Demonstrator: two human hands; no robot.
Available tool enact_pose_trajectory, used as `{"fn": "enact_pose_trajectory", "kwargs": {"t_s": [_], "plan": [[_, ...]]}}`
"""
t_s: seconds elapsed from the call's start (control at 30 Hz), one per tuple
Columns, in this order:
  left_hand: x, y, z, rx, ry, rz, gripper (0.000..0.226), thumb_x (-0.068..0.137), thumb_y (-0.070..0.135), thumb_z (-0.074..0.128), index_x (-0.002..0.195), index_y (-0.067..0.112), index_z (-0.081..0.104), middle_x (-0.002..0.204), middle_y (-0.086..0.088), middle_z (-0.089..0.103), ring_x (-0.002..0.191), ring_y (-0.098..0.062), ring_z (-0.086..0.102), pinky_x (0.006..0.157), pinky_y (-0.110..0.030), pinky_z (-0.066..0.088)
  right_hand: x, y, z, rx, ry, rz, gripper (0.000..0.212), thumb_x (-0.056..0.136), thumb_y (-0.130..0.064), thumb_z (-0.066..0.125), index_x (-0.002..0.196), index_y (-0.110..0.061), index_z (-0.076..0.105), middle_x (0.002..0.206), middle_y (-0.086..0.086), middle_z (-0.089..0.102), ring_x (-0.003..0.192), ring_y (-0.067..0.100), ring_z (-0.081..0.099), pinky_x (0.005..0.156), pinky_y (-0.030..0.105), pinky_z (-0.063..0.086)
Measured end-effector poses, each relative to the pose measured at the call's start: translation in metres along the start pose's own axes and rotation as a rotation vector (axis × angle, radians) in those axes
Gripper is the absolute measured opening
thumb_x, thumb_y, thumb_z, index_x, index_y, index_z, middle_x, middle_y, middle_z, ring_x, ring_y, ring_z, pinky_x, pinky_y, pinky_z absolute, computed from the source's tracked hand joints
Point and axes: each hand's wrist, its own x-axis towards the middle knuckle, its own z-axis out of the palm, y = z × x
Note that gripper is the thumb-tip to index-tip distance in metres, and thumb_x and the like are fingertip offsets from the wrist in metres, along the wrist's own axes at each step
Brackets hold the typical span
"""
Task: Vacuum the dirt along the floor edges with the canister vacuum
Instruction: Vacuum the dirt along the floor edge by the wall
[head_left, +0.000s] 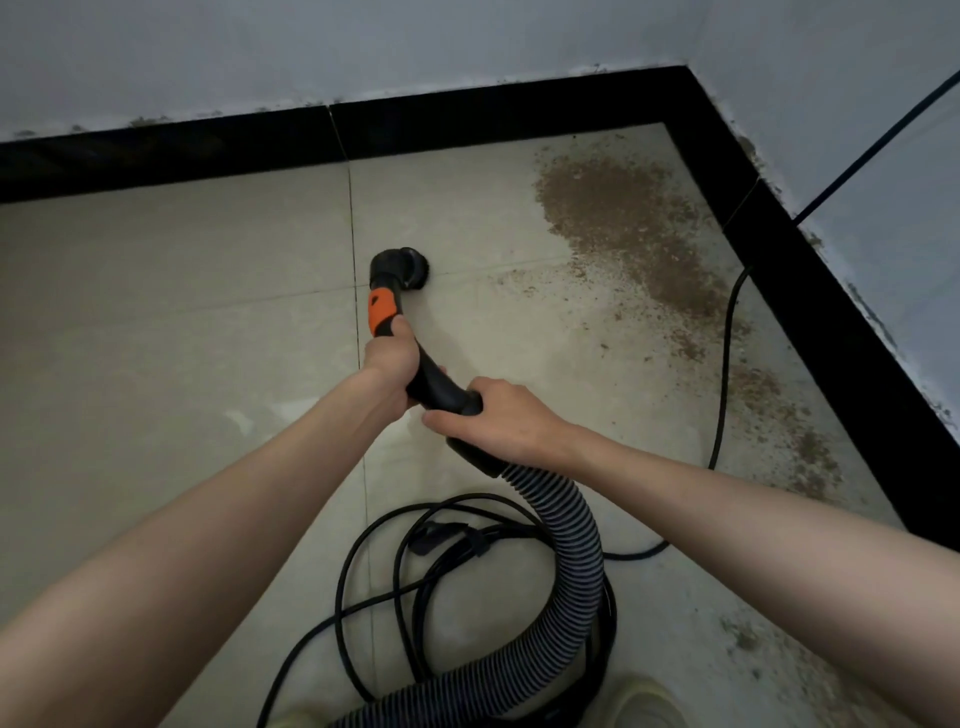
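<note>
Black plastic forms the curved vacuum handle (431, 374), which both hands are gripping. The left hand (390, 358) is wrapping its fingers (400, 328) fully closed around the upper section, just below the orange grip insert (380, 310). The right hand (498, 415) is closing around the lower end of the handle, where the ribbed hose (574, 545) is joining it. Ahead of the left fingers, the round brush nozzle (410, 267) is sitting at or just above the tiled floor (182, 312); contact cannot be confirmed.

Brown dirt (623, 218) is lying ahead and to the right of both hands, concentrated in the corner and trailing back along the black skirting (805, 291) on the right-hand wall. A thinner scatter is reaching toward the nozzle. The nozzle is resting on clean tile, apart from the main patch.

Step in hand, by judgement: the operator is positioning the nozzle for a pass at the corner deposit; most of the dirt is not yet collected.

The next move is calling for a sweep forward and to the right into the patch, then a run along the skirting. The power cord (727, 364) is crossing the dirt to the right of the right hand, and slack cord is coiling near the hose below the hands; both may be fouling the sweep unless cleared.
</note>
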Motion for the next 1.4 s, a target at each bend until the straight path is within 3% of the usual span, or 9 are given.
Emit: {"fn": "enact_pose_trajectory", "kwargs": {"t_s": [0.07, 0.13, 0.27, 0.37, 0.6, 0.8, 1.0, 1.23, 1.4], "plan": [[-0.003, -0.004, 0.002, -0.018, -0.009, -0.010, 0.046, 0.103, 0.039, 0.034, 0.133, 0.004, 0.034, 0.082, -0.013, 0.053, 0.061, -0.024, 0.054, 0.069, -0.040, 0.050, -0.002, 0.003, 0.000, -0.019, -0.003, -0.011, 0.032, 0.083, -0.056, 0.063, 0.080, -0.026, 0.051, 0.081, -0.005, 0.063, 0.077, 0.015, 0.062, 0.064, 0.031, 0.048], [-0.007, -0.011, 0.005, -0.017, -0.022, -0.017, 0.047, 0.103, 0.039, 0.034, 0.133, 0.004, 0.033, 0.084, -0.013, 0.052, 0.062, -0.024, 0.055, 0.065, -0.039, 0.050, -0.009, 0.010, 0.000, -0.018, -0.012, -0.005, 0.029, 0.084, -0.054, 0.062, 0.080, -0.027, 0.051, 0.083, -0.004, 0.064, 0.080, 0.019, 0.064, 0.070, 0.033, 0.050], [-0.018, -0.026, 0.014, -0.005, -0.099, -0.044, 0.050, 0.102, 0.041, 0.035, 0.136, 0.004, 0.030, 0.096, -0.016, 0.054, 0.069, -0.024, 0.057, 0.064, -0.039, 0.050, -0.021, 0.023, -0.004, -0.029, -0.032, 0.022, 0.026, 0.086, -0.049, 0.062, 0.079, -0.027, 0.050, 0.078, -0.007, 0.061, 0.075, 0.014, 0.061, 0.063, 0.026, 0.045], [-0.025, -0.026, 0.020, -0.005, -0.200, -0.073, 0.053, 0.103, 0.041, 0.035, 0.137, 0.001, 0.030, 0.089, -0.015, 0.052, 0.071, -0.026, 0.056, 0.060, -0.036, 0.048, -0.027, 0.028, -0.007, -0.007, -0.023, 0.042, 0.029, 0.089, -0.050, 0.060, 0.078, -0.026, 0.050, 0.075, -0.009, 0.059, 0.070, 0.008, 0.057, 0.058, 0.022, 0.042], [-0.032, -0.026, 0.035, 0.051, -0.298, -0.094, 0.048, 0.103, 0.041, 0.032, 0.131, 0.002, 0.031, 0.084, -0.013, 0.051, 0.070, -0.026, 0.055, 0.077, -0.041, 0.046, -0.037, 0.040, -0.008, 0.091, 0.056, 0.061, 0.036, 0.091, -0.055, 0.055, 0.082, -0.020, 0.057, 0.087, 0.005, 0.070, 0.081, 0.022, 0.066, 0.074, 0.035, 0.052], [-0.033, -0.024, 0.054, 0.116, -0.308, -0.061, 0.039, 0.103, 0.041, 0.032, 0.115, 0.004, 0.037, 0.082, -0.012, 0.051, 0.070, -0.026, 0.055, 0.064, -0.038, 0.049, -0.041, 0.050, -0.016, 0.111, 0.093, 0.086, 0.036, 0.094, -0.055, 0.051, 0.079, -0.023, 0.053, 0.077, -0.002, 0.064, 0.067, 0.013, 0.062, 0.056, 0.022, 0.044], [-0.030, -0.022, 0.080, 0.234, -0.337, 0.007, 0.053, 0.103, 0.043, 0.031, 0.134, 0.000, 0.031, 0.090, -0.013, 0.053, 0.072, -0.026, 0.059, 0.074, -0.043, 0.051, -0.044, 0.062, -0.027, 0.250, 0.141, 0.127, 0.034, 0.095, -0.050, 0.053, 0.085, -0.017, 0.058, 0.089, 0.008, 0.070, 0.078, 0.022, 0.069, 0.072, 0.034, 0.056], [-0.027, -0.022, 0.101, 0.332, -0.368, 0.024, 0.055, 0.102, 0.046, 0.030, 0.133, 0.001, 0.032, 0.100, -0.016, 0.055, 0.085, -0.030, 0.061, 0.077, -0.043, 0.054, -0.044, 0.072, -0.031, 0.227, 0.229, 0.159, 0.035, 0.095, -0.050, 0.053, 0.074, -0.022, 0.052, 0.070, -0.006, 0.059, 0.060, 0.006, 0.057, 0.052, 0.014, 0.038], [-0.022, -0.017, 0.109, 0.371, -0.367, 0.048, 0.057, 0.102, 0.047, 0.030, 0.133, 0.000, 0.034, 0.107, -0.017, 0.055, 0.093, -0.031, 0.060, 0.079, -0.041, 0.054, -0.038, 0.074, -0.035, 0.232, 0.252, 0.162, 0.035, 0.095, -0.051, 0.052, 0.075, -0.022, 0.053, 0.072, -0.006, 0.059, 0.062, 0.007, 0.057, 0.051, 0.017, 0.037]]}}
